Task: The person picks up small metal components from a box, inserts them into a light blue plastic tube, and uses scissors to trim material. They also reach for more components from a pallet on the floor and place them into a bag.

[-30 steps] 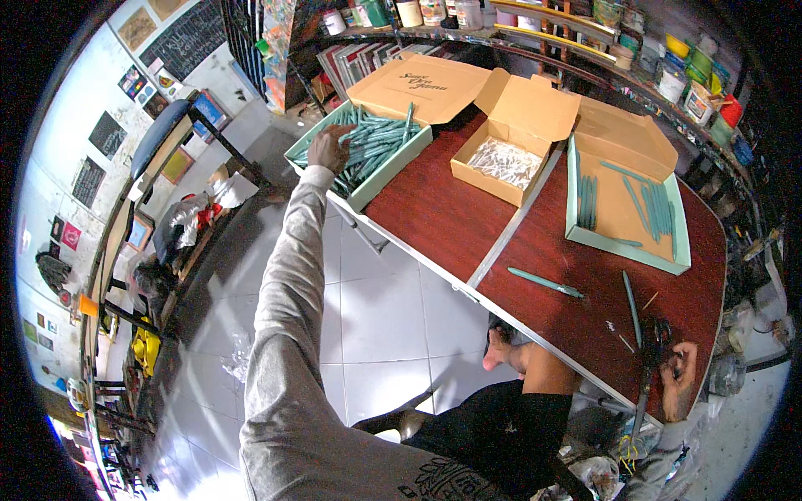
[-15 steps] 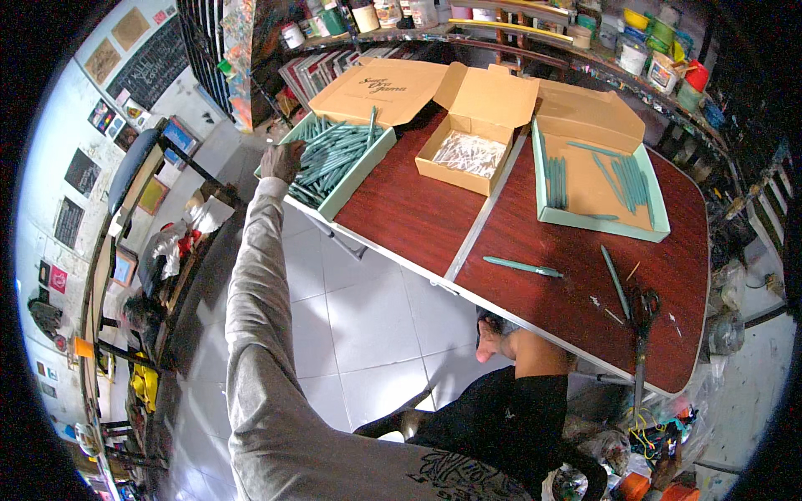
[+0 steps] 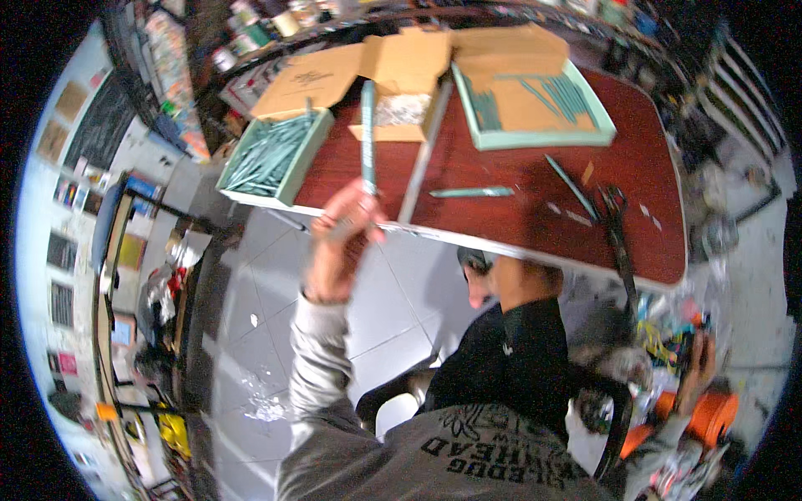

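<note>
One teal pen (image 3: 368, 138) is gripped by the left hand (image 3: 342, 224) near the table edge (image 3: 451, 238), right hand (image 3: 700, 364) outside it, grip unclear.

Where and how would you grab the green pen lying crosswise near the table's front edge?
Probably around its middle: the green pen is slim and lies flat, running left to right on the table. Come down from above, pinching its long sides; nothing covers it.

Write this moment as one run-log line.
left hand: holds teal pen upright | right hand: off table, grasp unclear | left box: teal pens
</note>
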Available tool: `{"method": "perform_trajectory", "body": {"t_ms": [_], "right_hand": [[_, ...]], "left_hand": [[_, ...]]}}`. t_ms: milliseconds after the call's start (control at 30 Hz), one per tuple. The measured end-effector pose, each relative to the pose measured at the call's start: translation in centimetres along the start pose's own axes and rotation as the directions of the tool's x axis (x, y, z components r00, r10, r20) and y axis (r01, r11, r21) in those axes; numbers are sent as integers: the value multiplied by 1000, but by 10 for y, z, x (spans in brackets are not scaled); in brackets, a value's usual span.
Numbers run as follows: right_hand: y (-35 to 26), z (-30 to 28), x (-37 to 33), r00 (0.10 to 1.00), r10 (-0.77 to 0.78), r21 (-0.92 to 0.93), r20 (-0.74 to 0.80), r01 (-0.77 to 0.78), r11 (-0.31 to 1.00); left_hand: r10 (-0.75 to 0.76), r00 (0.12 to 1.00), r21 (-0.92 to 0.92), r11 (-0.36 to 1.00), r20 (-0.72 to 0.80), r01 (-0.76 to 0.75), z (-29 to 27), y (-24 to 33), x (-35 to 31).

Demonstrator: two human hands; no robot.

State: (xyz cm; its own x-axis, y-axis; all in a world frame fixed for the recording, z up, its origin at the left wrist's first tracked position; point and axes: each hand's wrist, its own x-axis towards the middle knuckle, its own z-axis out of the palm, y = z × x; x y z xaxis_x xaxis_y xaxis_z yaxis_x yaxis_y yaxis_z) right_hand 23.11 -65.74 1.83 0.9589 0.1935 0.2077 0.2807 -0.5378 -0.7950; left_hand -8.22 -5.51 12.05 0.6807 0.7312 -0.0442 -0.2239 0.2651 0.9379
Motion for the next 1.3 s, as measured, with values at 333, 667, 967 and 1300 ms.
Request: {"method": "perform_trajectory", "body": {"t_ms": [333, 667, 967, 1300], "right_hand": [[-299, 142, -59, 762, -621, 530, 182, 455, 715], [-302, 144, -68, 675, -728, 497, 118, 595, 632], [-300, 140, -67, 626, -775, 421, 78, 684, 595], [-299, 136, -66, 599, -798, 388, 59, 723, 571]], "left_hand": [[-122, 954, -209, 961, 276, 183, 154, -39, -104], [-60, 968, -157, 982, 244, 101, 154, -34, -123], [-42, 974, -89, 994, 223, 63, 158, -27, -129], [-39, 975, -41, 998, 218, 49, 160, -23, -132]]}}
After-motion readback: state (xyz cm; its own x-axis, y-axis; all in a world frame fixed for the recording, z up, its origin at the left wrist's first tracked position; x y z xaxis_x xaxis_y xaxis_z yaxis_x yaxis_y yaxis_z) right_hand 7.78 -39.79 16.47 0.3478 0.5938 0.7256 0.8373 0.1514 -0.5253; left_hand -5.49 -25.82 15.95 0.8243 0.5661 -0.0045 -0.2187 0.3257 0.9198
